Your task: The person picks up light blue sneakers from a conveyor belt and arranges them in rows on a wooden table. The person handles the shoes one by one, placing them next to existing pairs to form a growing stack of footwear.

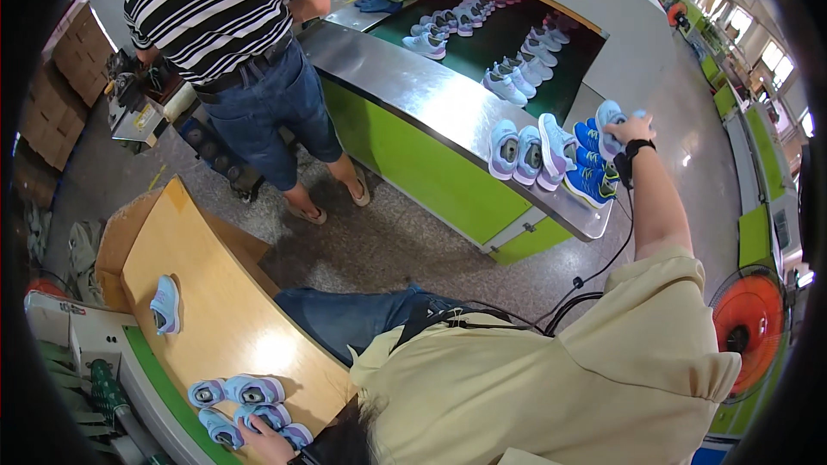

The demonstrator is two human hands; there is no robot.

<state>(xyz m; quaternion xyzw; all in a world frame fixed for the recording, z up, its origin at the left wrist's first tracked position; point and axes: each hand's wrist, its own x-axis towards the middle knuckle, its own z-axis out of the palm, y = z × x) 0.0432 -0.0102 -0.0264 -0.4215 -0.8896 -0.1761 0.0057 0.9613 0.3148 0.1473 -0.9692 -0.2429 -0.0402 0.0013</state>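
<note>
Noting both arms wide apart, one set of fingers at each surface. Right fingers [618, 130]: curled over a pale-blue sneaker [608, 112], parted about as far as its upper requires; we read this as grasped. The hold comes from above, probably because the upper gives an easy edge to pinch. Just below these fingers, bright-blue sneakers [588, 182] with yellow trim crowd the end of the metal surface [413, 90]; we cannot tell whether the held shoe touches them. Left of the fingers, lavender-trimmed running shoes [503, 146] stand close together, soles down, presumably for steadiness and to keep mates side by side. Farther off, up-left of the same fingers, two files of shoes sit on a green conveyor belt [472, 57], spaced, we suppose, to ride without tangling.

Left fingers [251, 427]: laid on a blue-and-lavender sneaker [270, 414] on the wooden surface [207, 258]. Contact looks sure, but the angle hides whether they clench it or only rest; we cannot tell. Close around them, a tight cluster of matching trainers [254, 389], likely bunched for short reach. Well apart, up-left of these fingers, we log one lone sneaker [164, 304].
</note>
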